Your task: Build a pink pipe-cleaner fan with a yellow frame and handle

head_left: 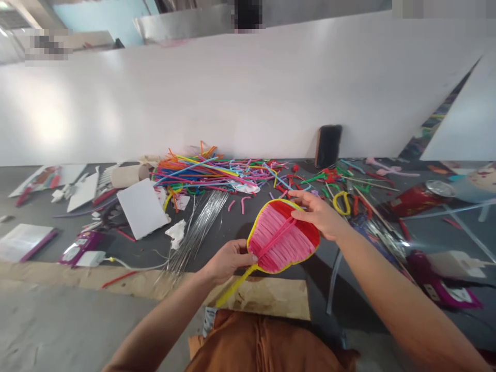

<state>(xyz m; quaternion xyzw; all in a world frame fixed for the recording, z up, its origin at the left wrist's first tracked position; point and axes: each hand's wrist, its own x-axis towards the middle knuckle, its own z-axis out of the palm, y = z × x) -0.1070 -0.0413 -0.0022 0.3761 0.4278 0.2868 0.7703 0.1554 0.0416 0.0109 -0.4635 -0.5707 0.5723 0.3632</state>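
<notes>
A fan-shaped piece, covered in pink and red pipe cleaners with a yellow edge and a yellow handle, is held up over the table's front edge. My left hand pinches its lower left side, close to where the handle starts. At the upper right, my right hand grips the red part, thumb on the face and fingers around the rim. Pink strands run diagonally across the face between both hands. The handle slants down to the left over brown paper.
Behind the fan lies a heap of coloured pipe cleaners. A phone leans on the white panel. To the right are a red can and yellow-handled scissors; at left, a white card and thin silvery wires.
</notes>
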